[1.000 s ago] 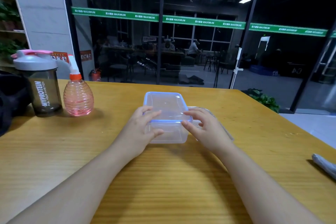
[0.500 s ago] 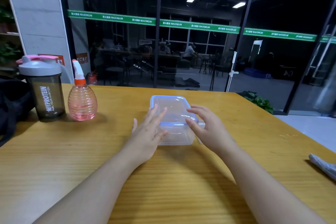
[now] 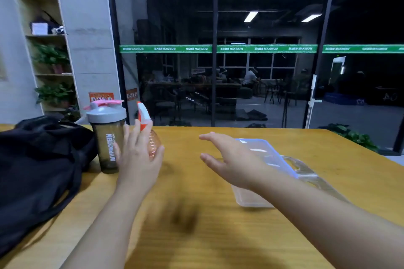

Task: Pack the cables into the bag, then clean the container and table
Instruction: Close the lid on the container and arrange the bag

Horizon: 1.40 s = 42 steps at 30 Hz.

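A clear plastic container with a blue rim [image 3: 265, 159] sits on the wooden table [image 3: 207, 236] at the right. Its lid [image 3: 306, 170] lies beside it, partly under it. My right hand [image 3: 231, 159] hovers open above the table, just left of the container, touching nothing. My left hand [image 3: 137, 155] is open with fingers spread in front of a pink spray bottle [image 3: 150, 135], whose body it mostly hides; I cannot tell whether they touch. A black bag [image 3: 37, 159] lies at the left. No cables are visible.
A grey shaker bottle with a pink cap [image 3: 107, 137] stands between the bag and the spray bottle. A glass wall runs behind the table's far edge. Shelves with plants [image 3: 50, 61] stand at the left.
Both hands have left the container and moved left. My left hand has reached the spray bottle. The view has swung left and up, bringing the bag into sight.
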Motion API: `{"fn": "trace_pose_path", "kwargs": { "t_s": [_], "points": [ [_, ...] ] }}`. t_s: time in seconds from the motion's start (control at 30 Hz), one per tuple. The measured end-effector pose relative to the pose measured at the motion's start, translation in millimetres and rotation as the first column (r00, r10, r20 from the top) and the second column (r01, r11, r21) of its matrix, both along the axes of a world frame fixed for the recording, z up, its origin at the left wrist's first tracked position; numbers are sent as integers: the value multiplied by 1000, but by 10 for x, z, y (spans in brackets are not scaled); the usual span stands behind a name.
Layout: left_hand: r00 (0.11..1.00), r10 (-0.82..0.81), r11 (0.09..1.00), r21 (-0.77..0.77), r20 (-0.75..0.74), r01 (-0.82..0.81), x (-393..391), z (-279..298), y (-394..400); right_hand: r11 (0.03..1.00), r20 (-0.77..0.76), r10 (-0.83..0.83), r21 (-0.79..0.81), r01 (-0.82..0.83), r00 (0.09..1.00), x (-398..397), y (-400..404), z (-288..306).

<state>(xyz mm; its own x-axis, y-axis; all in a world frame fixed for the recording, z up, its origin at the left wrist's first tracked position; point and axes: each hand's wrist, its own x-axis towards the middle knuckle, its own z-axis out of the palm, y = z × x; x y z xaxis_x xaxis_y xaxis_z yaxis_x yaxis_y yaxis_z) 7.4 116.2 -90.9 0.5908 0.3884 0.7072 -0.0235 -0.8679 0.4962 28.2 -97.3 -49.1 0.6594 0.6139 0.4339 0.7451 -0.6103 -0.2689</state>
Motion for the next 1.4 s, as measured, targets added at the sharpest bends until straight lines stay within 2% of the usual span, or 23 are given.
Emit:
{"fn": "trace_pose_path", "kwargs": {
  "t_s": [0.1, 0.2, 0.27, 0.47, 0.57, 0.67, 0.83, 0.97, 1.07, 1.17, 1.27, 1.4],
  "points": [
    [996, 79, 982, -167, -33, -84, 30, -31, 207, 1000, -45, -24, -14, 23, 999, 81, 279, 2],
    [998, 62, 922, -380, -27, -68, 62, -99, 328, 999, -84, -44, -11, 43, 996, 197, 550, -58],
    [999, 49, 884, -466, -12, -49, 84, -136, 408, 999, -135, -40, 16, 43, 990, 251, 733, -99],
    [999, 51, 874, -484, -2, -46, 172, -299, 666, 980, -285, -32, 179, 86, 958, 375, 1213, -109],
    [999, 32, 836, -548, 36, -7, 228, -350, 750, 964, -330, -2, 251, 89, 944, 446, 1361, -60],
    [996, 37, 812, -583, 80, 16, 288, -302, 848, 952, -399, 21, 288, 104, 917, 535, 1496, 25],
    [996, 61, 832, -555, 61, -17, 396, -137, 1104, 943, -541, 49, 302, 140, 840, 709, 1791, 27],
    [990, 100, 855, -518, 102, -33, 489, -44, 1182, 971, -487, -15, 201, 129, 873, 826, 2038, -164],
    [990, 103, 817, -576, 101, -27, 566, -46, 1227, 933, -451, 2, 321, 161, 893, 921, 2163, -198],
    [991, 87, 793, -609, 97, -10, 618, -75, 1293, 874, -459, 88, 462, 152, 884, 999, 2223, -202],
    [990, 84, 816, -578, 109, -6, 668, -55, 1373, 859, -446, 148, 501, 109, 883, 965, 2233, -222],
    [994, 71, 793, -609, 83, -6, 721, -64, 1429, 859, -412, 163, 507, 77, 896, 958, 2206, -207]
  ]
}}
